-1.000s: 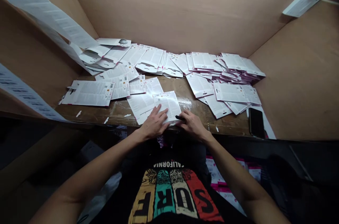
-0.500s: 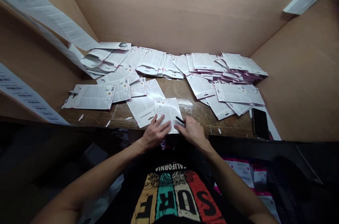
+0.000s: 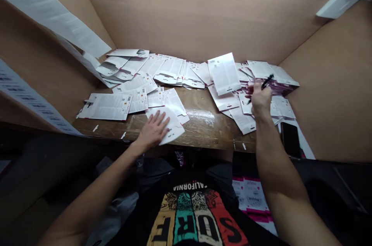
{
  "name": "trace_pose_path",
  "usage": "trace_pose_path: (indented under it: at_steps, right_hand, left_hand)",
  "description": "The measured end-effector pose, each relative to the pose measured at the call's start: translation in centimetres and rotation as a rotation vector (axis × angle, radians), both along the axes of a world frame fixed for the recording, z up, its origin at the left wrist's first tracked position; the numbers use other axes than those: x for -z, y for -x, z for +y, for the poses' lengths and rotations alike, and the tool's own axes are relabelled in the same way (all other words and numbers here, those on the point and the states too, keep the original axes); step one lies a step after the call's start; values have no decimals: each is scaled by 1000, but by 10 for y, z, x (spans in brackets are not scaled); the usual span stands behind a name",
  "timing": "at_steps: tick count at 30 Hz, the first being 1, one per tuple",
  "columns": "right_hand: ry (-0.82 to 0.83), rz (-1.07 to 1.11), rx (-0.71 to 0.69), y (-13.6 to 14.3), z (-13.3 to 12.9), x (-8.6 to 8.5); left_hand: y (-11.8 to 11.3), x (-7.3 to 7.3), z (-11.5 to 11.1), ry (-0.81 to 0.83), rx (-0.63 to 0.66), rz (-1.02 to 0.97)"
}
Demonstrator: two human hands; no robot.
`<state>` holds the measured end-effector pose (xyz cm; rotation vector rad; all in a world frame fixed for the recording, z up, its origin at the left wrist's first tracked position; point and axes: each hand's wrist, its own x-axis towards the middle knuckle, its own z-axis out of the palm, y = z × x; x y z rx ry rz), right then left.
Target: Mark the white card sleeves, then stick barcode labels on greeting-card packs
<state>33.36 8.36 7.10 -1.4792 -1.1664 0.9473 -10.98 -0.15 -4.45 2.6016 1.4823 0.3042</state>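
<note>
My left hand lies with fingers spread on a white printed packet near the front edge of the table. It presses on the packet without closing round it. My right hand is over the right-hand pile, its fingers closed round a black pen that points up and to the right. Just left of those fingers, a white packet sits tilted on or above the pile; I cannot tell whether it rests there. Another packet lies partly under the one below my left hand.
White packets overlap on the left, with more along the back wall. Other packets are stacked at right. A phone lies by the right wall. Label strips hang on the left. Pink-and-white packs sit below the table.
My right hand has moved from the front middle to the right pile with the pen. The packet from between my hands now appears at that pile. My left hand has shifted left onto another packet.
</note>
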Motion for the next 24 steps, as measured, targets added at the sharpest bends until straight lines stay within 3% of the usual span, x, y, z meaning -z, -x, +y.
trace_pose_path:
  at_steps: [2,3,6,9,21,24]
  right_hand:
    - [-31,84,118,22,-16,17]
    - [9,115,93,38,-31,31]
    - [268,235,-237,88,-81,74]
    - [388,290,-319,115,-107,100]
    - [411,217,-295,128,-105,111]
    - [461,223,-395,124,-104,107]
  left_hand:
    - [-19,5,-12,16,68,0]
    - [-31,6,-19,15,88,-8]
    - [-64,4,-30,13,90,-30]
    - [-78,2,-28,16,93,-51]
    - [-79,4,-27,20,96,-70]
    - [-79,4,-27,17,97,-57]
